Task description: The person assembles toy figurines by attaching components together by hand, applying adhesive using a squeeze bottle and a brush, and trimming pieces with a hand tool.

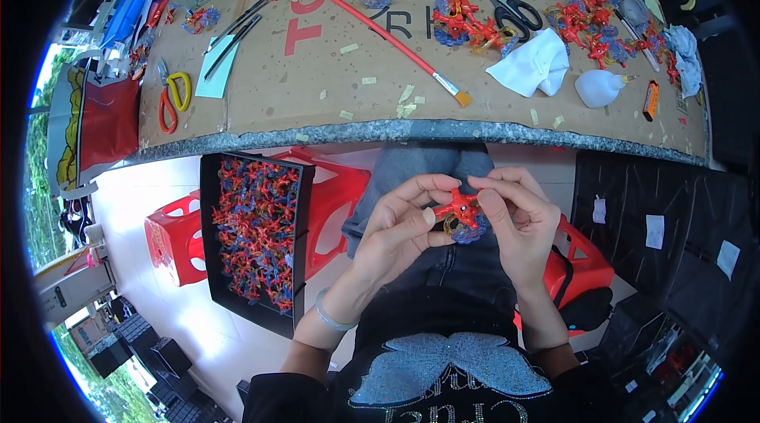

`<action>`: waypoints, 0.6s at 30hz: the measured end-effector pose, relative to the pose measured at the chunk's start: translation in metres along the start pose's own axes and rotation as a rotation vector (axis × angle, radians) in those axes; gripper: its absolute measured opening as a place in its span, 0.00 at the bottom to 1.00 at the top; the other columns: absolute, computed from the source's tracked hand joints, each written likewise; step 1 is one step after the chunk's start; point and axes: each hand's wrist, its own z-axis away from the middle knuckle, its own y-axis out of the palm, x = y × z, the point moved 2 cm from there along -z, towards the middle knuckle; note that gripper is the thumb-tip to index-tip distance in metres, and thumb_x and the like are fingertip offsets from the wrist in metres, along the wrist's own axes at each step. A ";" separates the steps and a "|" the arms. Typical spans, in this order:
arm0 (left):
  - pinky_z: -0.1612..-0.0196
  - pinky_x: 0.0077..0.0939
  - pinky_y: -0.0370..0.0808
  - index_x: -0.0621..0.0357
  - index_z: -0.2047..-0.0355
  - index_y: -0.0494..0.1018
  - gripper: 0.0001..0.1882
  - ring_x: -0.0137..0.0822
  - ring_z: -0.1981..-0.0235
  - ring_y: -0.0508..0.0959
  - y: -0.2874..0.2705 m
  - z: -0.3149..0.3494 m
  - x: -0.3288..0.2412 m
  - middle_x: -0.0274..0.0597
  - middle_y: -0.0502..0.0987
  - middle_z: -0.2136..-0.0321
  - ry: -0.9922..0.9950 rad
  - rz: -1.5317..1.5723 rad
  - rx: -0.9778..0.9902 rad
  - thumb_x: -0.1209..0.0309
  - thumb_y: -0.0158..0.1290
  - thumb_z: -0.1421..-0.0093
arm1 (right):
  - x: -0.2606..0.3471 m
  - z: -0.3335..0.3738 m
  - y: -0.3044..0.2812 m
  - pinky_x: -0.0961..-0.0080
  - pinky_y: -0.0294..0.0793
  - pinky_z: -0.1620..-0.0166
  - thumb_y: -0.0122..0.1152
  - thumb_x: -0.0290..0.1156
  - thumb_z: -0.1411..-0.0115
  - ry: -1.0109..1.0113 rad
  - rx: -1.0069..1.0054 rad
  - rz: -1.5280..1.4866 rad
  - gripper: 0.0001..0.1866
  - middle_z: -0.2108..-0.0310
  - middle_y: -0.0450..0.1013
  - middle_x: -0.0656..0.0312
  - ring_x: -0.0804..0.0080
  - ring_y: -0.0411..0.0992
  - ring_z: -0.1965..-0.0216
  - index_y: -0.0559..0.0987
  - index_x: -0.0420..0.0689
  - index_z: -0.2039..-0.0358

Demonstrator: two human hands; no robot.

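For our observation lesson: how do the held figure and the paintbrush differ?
The figure is compact and branching; the paintbrush is long and straight. The left hand and right hand hold the figure; the paintbrush lies on the cardboard. The figure has blue parts; the paintbrush has tan bristles. Both show red.

Toys (451, 11) lay along the far side of the table (317, 106). Pliers (185, 89) lay on its left, with tweezers (232, 47) and paper (210, 87) just right of them. A brush (380, 34) lay in the middle. On the right, scissors (500, 7) lay behind a cloth (526, 67), with a bottle (598, 89) just right of it. Nearer, one toy (461, 211) was between the left hand (400, 221) and the right hand (518, 221), and a box (299, 269) with more toys in it was to their left.
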 end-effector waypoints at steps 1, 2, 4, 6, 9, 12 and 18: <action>0.54 0.27 0.79 0.67 0.44 0.60 0.21 0.33 0.52 0.75 0.000 0.000 0.000 0.41 0.70 0.55 -0.002 0.009 0.003 0.77 0.46 0.38 | 0.000 0.000 0.000 0.87 0.73 0.66 0.61 0.22 0.43 -0.001 0.001 0.005 0.08 0.66 0.71 0.60 0.80 0.72 0.67 0.82 0.38 0.62; 0.54 0.27 0.79 0.67 0.44 0.60 0.21 0.33 0.52 0.75 -0.001 0.000 0.000 0.41 0.70 0.55 -0.003 0.018 0.005 0.78 0.45 0.38 | -0.001 0.000 0.000 0.87 0.73 0.66 0.61 0.23 0.43 -0.002 0.002 0.010 0.08 0.66 0.71 0.60 0.80 0.72 0.67 0.82 0.38 0.62; 0.54 0.28 0.79 0.67 0.44 0.60 0.21 0.33 0.52 0.75 -0.002 0.000 0.001 0.42 0.70 0.55 0.000 0.024 0.007 0.78 0.45 0.38 | -0.002 0.000 0.000 0.87 0.72 0.67 0.61 0.23 0.43 -0.004 0.003 0.005 0.08 0.66 0.71 0.61 0.80 0.72 0.68 0.82 0.38 0.62; 0.54 0.28 0.79 0.67 0.44 0.60 0.21 0.34 0.52 0.75 -0.003 -0.001 0.002 0.42 0.70 0.55 0.003 0.031 0.009 0.78 0.45 0.38 | -0.002 0.000 0.000 0.87 0.72 0.67 0.61 0.23 0.43 -0.005 0.004 0.000 0.08 0.66 0.71 0.61 0.80 0.72 0.68 0.82 0.38 0.62; 0.53 0.30 0.79 0.67 0.44 0.60 0.22 0.35 0.51 0.75 -0.003 -0.002 0.002 0.43 0.70 0.55 -0.019 0.056 0.008 0.76 0.46 0.38 | -0.002 0.000 0.001 0.88 0.71 0.68 0.62 0.23 0.44 -0.001 0.011 0.012 0.09 0.67 0.71 0.61 0.81 0.71 0.69 0.82 0.38 0.62; 0.51 0.34 0.78 0.68 0.43 0.59 0.23 0.38 0.50 0.74 -0.007 -0.004 0.004 0.44 0.69 0.54 -0.030 0.145 0.069 0.73 0.45 0.37 | -0.003 0.001 0.002 0.89 0.70 0.69 0.62 0.23 0.44 -0.010 0.012 0.006 0.09 0.67 0.72 0.62 0.82 0.71 0.70 0.83 0.39 0.62; 0.50 0.59 0.73 0.69 0.43 0.57 0.26 0.53 0.45 0.69 -0.009 -0.004 0.006 0.55 0.64 0.47 -0.068 0.217 0.019 0.71 0.45 0.40 | -0.003 0.001 0.002 0.88 0.70 0.69 0.63 0.23 0.45 0.007 0.019 0.015 0.09 0.67 0.72 0.61 0.82 0.71 0.70 0.83 0.39 0.62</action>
